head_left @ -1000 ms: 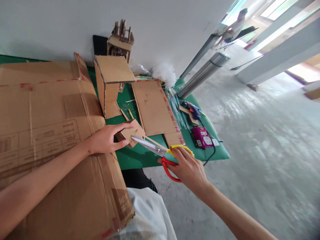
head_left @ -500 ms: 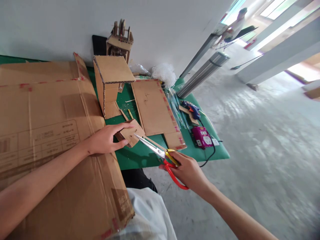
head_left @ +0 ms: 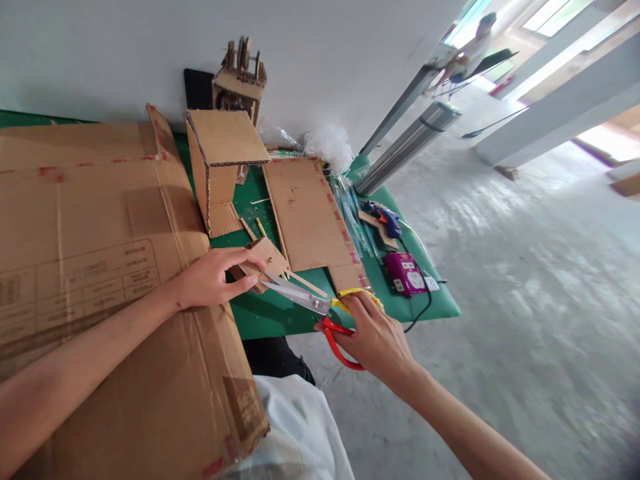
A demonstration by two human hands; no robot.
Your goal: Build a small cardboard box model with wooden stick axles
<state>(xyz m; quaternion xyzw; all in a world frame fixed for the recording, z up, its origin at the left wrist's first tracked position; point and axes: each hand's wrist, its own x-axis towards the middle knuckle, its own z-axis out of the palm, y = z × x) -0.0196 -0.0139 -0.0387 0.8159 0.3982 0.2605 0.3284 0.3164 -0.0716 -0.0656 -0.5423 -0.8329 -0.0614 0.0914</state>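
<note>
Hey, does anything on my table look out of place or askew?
The big cardboard juts past the near edge of the table, and a flap sticks up near its far right corner, so it looks askew. Loose scraps litter the table beyond the small box in your left hand.

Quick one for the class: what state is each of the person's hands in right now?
Left hand: closed, holding the small box-like cardboard piece.
Right hand: closed, holding the red-and-yellow-handled scissors.
</note>
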